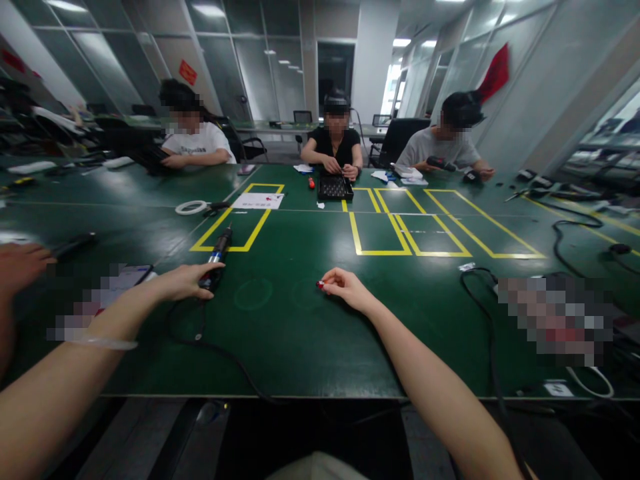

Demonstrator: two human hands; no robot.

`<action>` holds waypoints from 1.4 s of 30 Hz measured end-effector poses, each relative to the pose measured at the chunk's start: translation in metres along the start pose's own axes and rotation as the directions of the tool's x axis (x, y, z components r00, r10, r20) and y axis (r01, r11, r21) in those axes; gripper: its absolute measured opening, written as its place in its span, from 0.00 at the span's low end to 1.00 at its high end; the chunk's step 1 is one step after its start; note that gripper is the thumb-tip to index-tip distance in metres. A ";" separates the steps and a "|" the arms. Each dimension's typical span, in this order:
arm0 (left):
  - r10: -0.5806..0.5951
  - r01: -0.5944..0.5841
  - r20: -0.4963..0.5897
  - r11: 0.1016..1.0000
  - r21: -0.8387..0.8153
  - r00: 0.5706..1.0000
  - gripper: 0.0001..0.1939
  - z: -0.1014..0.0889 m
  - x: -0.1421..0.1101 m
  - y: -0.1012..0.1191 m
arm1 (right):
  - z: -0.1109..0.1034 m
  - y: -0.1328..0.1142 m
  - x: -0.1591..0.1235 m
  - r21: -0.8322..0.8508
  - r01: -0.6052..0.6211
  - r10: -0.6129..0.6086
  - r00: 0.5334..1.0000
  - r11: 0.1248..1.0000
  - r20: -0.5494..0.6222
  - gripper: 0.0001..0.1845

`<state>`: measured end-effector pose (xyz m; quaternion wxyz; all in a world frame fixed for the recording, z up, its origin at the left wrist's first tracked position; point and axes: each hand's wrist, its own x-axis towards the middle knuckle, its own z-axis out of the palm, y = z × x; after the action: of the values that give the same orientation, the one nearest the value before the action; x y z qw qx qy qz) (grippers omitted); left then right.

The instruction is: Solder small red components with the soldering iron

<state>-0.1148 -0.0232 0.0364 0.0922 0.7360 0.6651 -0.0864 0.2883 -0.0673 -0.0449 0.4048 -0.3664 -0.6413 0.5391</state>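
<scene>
Left hand (pixel 185 281) resting on green table (pixel 300 333), fingers closing around corded tool (pixel 216 261); right hand (pixel 345 287) pinching small red piece (pixel 320 285) at fingertips.

Dim ceiling light, table glare, warped edges

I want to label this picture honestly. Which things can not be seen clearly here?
- Head view: the small red item in the right hand is too small to identify, partly covered by fingers.
- The corded tool: the left hand hides its rear end.
- Left and right table areas are blurred out.
- Both forearms are cut off by the bottom edge.
</scene>
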 end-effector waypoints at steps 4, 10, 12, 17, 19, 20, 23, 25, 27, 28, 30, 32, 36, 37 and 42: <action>0.058 -0.065 0.100 0.995 0.076 0.993 0.43 0.006 0.002 0.020 | 0.000 -0.001 -0.001 -0.056 0.037 -0.038 0.999 0.998 -0.028 0.13; 0.099 -0.102 0.064 0.994 0.048 0.993 0.44 0.016 -0.008 0.073 | 0.002 0.001 0.000 -0.051 0.020 -0.022 0.999 0.998 -0.039 0.13; 0.117 -0.119 0.043 0.992 0.051 0.992 0.43 0.018 -0.014 0.098 | 0.003 0.002 0.000 -0.017 0.014 -0.014 1.000 1.000 -0.025 0.13; 0.228 -0.227 -0.023 0.973 0.030 0.973 0.43 0.027 -0.020 0.159 | 0.002 0.003 0.001 0.018 0.014 -0.013 0.999 1.000 -0.045 0.14; 0.287 -0.287 -0.047 0.958 0.009 0.957 0.42 0.031 -0.019 0.178 | -0.001 0.002 0.002 -0.019 0.017 -0.018 0.999 1.000 -0.051 0.13; 0.312 -0.313 -0.059 0.950 -0.002 0.948 0.42 0.033 -0.018 0.187 | -0.002 0.002 0.002 -0.040 0.023 -0.025 0.998 0.999 -0.054 0.12; 0.367 -0.372 -0.102 0.927 -0.039 0.925 0.41 0.038 -0.015 0.206 | -0.006 0.003 0.001 -0.094 0.036 -0.043 0.997 0.995 -0.068 0.10; 0.379 -0.389 -0.131 0.920 -0.058 0.916 0.41 0.043 -0.015 0.213 | -0.008 0.004 0.002 -0.134 0.032 -0.042 0.996 0.990 -0.073 0.09; 0.371 -0.385 -0.153 0.920 -0.069 0.916 0.41 0.046 -0.015 0.217 | -0.009 0.006 0.002 -0.176 0.024 -0.039 0.996 0.984 -0.078 0.09; 0.365 -0.380 -0.161 0.922 -0.075 0.917 0.41 0.048 -0.016 0.218 | -0.010 0.006 0.002 -0.192 0.021 -0.038 0.996 0.981 -0.083 0.09; 0.358 -0.376 -0.168 0.922 -0.088 0.918 0.40 0.049 -0.017 0.219 | -0.010 0.006 0.002 -0.207 0.019 -0.040 0.994 0.978 -0.098 0.09; 0.354 -0.373 -0.165 0.923 -0.098 0.920 0.40 0.050 -0.018 0.218 | -0.009 0.006 0.002 -0.196 0.025 -0.046 0.993 0.980 -0.106 0.10; 0.335 -0.350 -0.143 0.932 -0.093 0.931 0.40 0.048 -0.019 0.219 | -0.008 0.003 0.002 -0.179 0.044 -0.062 0.994 0.983 -0.094 0.11; 0.332 -0.346 -0.140 0.934 -0.088 0.933 0.40 0.047 -0.020 0.220 | -0.007 0.003 0.002 -0.187 0.045 -0.064 0.993 0.981 -0.096 0.11; 0.331 -0.341 -0.141 0.939 -0.049 0.933 0.41 0.045 -0.021 0.223 | -0.005 0.002 0.003 -0.221 0.040 -0.070 0.989 0.974 -0.132 0.11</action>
<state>0.1043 -0.0766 0.0028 0.0885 0.8392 0.5366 0.0032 0.2921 -0.0623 -0.0462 0.4206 -0.4271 -0.6767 0.4274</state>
